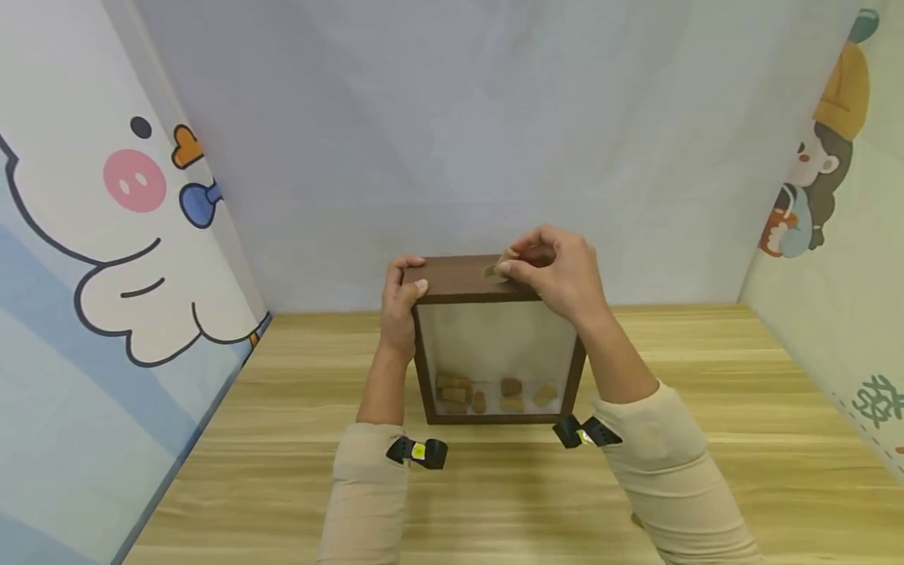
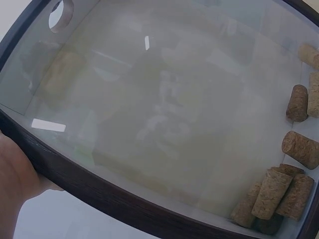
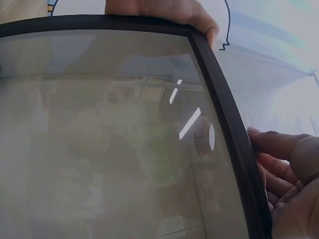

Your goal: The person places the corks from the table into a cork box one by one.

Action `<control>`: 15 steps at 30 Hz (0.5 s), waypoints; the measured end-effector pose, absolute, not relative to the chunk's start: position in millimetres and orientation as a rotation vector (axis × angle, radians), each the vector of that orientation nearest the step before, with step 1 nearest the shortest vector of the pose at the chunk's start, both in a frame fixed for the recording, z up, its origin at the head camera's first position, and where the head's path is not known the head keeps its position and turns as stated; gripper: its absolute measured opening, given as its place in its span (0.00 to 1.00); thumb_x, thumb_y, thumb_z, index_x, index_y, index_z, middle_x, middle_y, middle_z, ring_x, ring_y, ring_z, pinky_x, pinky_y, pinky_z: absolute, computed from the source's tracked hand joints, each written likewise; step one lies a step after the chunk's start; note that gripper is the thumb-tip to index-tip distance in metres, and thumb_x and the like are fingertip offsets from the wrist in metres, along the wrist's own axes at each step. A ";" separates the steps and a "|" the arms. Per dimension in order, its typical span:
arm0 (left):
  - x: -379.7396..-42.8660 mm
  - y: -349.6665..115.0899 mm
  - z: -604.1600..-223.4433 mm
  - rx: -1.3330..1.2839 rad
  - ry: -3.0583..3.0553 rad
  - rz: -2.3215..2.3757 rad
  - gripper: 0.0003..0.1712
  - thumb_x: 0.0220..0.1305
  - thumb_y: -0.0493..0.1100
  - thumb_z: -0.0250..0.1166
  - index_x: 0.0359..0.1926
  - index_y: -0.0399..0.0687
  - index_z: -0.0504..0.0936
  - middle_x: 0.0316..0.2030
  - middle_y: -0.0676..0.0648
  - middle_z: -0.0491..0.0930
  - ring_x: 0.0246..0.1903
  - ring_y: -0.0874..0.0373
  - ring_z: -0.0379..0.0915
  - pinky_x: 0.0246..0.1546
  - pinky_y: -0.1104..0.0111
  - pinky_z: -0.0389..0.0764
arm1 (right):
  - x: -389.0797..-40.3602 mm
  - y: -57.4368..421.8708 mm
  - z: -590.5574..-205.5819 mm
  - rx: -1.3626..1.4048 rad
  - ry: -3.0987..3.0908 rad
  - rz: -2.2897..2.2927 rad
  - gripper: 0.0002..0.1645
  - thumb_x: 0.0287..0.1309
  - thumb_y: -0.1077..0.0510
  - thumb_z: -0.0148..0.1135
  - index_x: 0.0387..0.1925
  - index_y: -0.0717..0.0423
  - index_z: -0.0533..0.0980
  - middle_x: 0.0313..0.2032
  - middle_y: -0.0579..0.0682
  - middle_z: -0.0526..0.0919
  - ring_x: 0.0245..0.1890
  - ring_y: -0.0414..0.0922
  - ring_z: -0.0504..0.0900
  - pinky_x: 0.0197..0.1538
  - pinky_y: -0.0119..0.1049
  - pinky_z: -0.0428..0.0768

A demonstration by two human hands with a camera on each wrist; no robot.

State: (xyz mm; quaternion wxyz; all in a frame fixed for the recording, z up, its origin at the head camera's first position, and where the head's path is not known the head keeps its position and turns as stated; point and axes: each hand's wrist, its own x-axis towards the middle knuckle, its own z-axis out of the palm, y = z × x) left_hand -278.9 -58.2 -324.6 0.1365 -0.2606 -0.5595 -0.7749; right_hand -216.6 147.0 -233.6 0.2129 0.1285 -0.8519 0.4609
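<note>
A dark brown shadow box (image 1: 452, 280) with a clear front stands upright on the table. Its top has a round hole, seen through the front in the left wrist view. My left hand (image 1: 400, 302) grips the top left corner, thumb on the top near the front edge. At the hole, my right hand (image 1: 561, 271) pinches a light cork (image 1: 508, 256) between thumb and fingers. The right wrist view shows this hand (image 3: 294, 174) by the frame, the cork hidden. Inside, several corks (image 2: 271, 194) lie along the bottom, some piled in the left corner.
The box stands on a wood-grain table (image 1: 297, 471), near a pale back wall (image 1: 494, 118). Printed cartoon panels rise at left and right. A small brown piece (image 1: 636, 519) lies on the table, partly behind the right sleeve. Each cuff has a black strap.
</note>
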 end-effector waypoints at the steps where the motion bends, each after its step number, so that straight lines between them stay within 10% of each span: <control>1: -279.2 -58.2 -324.6 -0.758 -1.620 -2.236 0.18 0.53 0.45 0.50 0.46 0.47 0.67 0.40 0.48 0.66 0.37 0.57 0.63 0.40 0.65 0.64 | -215.5 147.2 -233.8 0.356 -2.365 1.286 0.17 0.49 0.57 0.69 0.40 0.63 0.78 0.35 0.54 0.83 0.34 0.47 0.82 0.36 0.38 0.77; 15: -278.4 -57.6 -324.4 -0.728 -1.680 -2.178 0.19 0.52 0.47 0.50 0.47 0.49 0.67 0.52 0.45 0.61 0.48 0.54 0.56 0.49 0.60 0.56 | -154.6 176.2 -273.3 0.612 -2.080 1.550 0.15 0.51 0.74 0.61 0.43 0.70 0.75 0.39 0.52 0.81 0.38 0.40 0.79 0.36 0.30 0.77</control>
